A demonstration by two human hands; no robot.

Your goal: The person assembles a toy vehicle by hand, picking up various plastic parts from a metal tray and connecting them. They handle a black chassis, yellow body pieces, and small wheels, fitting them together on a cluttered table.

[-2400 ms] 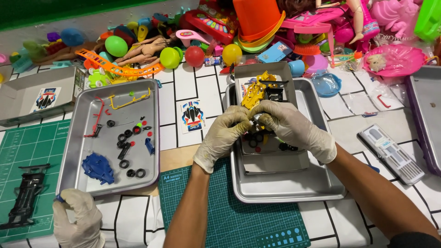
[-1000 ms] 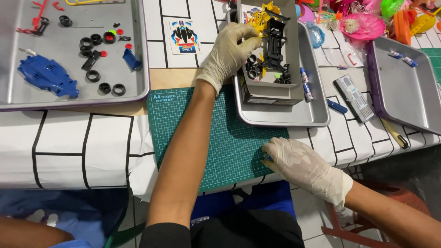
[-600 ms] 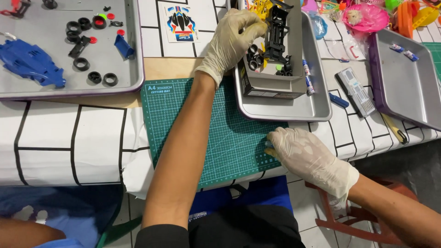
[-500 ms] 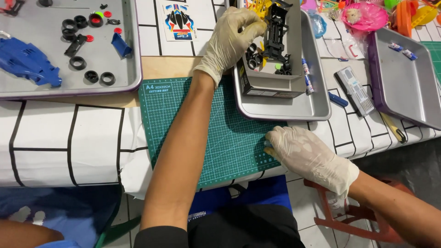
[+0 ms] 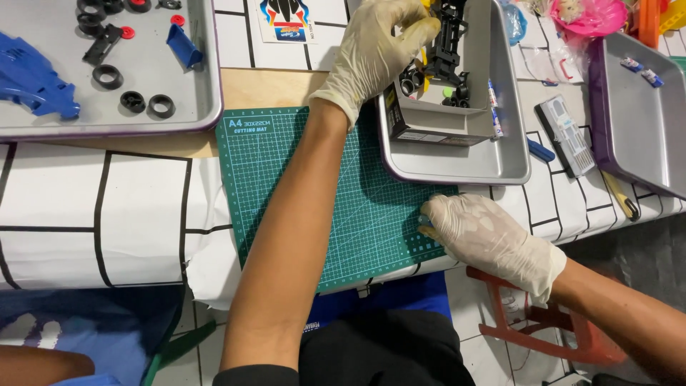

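1. Left hand [image 5: 375, 50]: gloved, fingers curled narrow around a black chassis [image 5: 446, 43], which is held over a grey box [image 5: 436, 118].
2. Box: set inside a steel tray [image 5: 500, 154] at the far right corner of the mat.
3. Right hand [image 5: 482, 236]: gloved, laid palm down on the near right corner of a green mat [image 5: 314, 193]; a small yellow-blue item is glimpsed under the fingertips, but a grip on it cannot be told.
4. Left tray [image 5: 107, 118]: 3 black tyres [image 5: 132, 100], a blue body shell [image 5: 32, 75], a blue wedge [image 5: 184, 44] and red parts are held.
5. Purple tray [image 5: 636, 129]: seen at the right edge, with a grey case [image 5: 564, 136] between it and the steel tray.
6. Red stool [image 5: 543, 322]: seen below the right wrist.
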